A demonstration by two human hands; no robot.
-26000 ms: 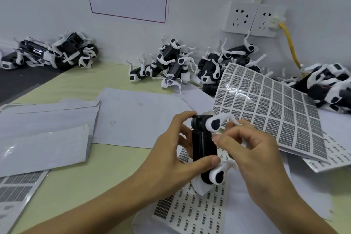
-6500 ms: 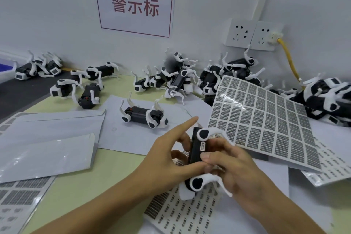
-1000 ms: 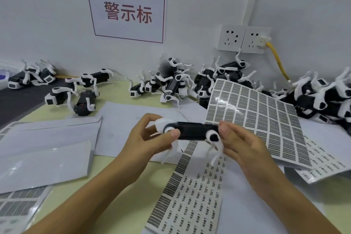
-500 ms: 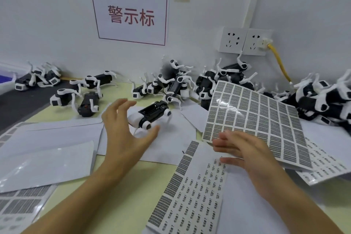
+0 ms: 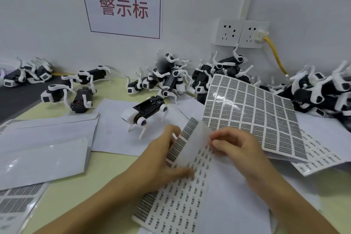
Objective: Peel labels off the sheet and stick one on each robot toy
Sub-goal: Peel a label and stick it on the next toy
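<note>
Label sheet (image 5: 182, 192): near centre on tabletop (image 5: 79, 184). Left hand (image 5: 161, 159): flat on sheet's left edge, fingers apart. Right hand (image 5: 235, 146): fingertips curled onto sheet top; grip state unclear. Robot toy (image 5: 146, 110): standing just beyond, untouched.

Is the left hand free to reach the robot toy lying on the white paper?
Probably yes. The left hand rests on the label sheet, and only bare white paper lies between it and the robot toy.
</note>
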